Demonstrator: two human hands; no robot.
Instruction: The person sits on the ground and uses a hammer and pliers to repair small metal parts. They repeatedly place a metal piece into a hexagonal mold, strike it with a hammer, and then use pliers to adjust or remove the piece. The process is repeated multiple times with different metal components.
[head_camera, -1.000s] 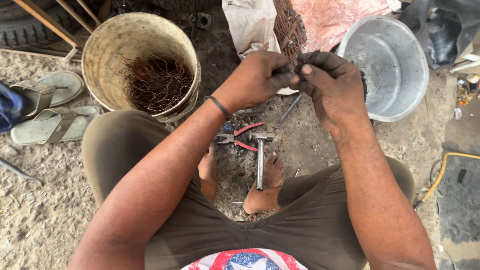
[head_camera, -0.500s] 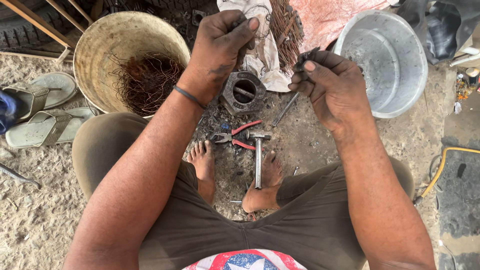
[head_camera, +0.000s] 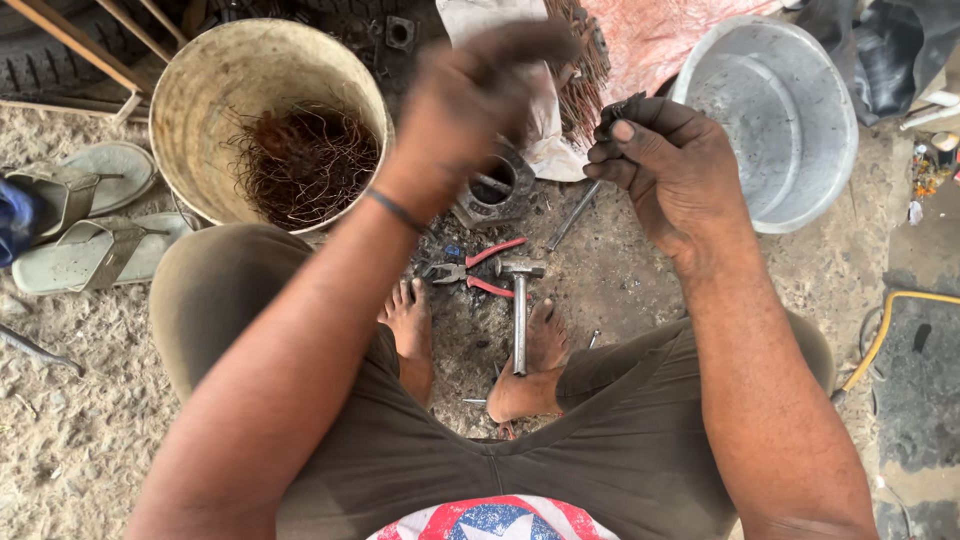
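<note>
Right hand (head_camera: 668, 165) is pinched shut on a thin dark metal rod (head_camera: 572, 218) angling down to the grimy ground; looks stiff, light, probably greasy, so grip the top end. Left hand (head_camera: 480, 95) is blurred, fingers can't tell.

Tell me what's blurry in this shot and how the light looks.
Head view: the left hand is smeared by motion blur, its fingers indistinct; the right hand, hammer and pliers are sharp. Daylight is soft and even, with no hard shadows; the metal basin shows only a dull sheen, no glare.
</note>
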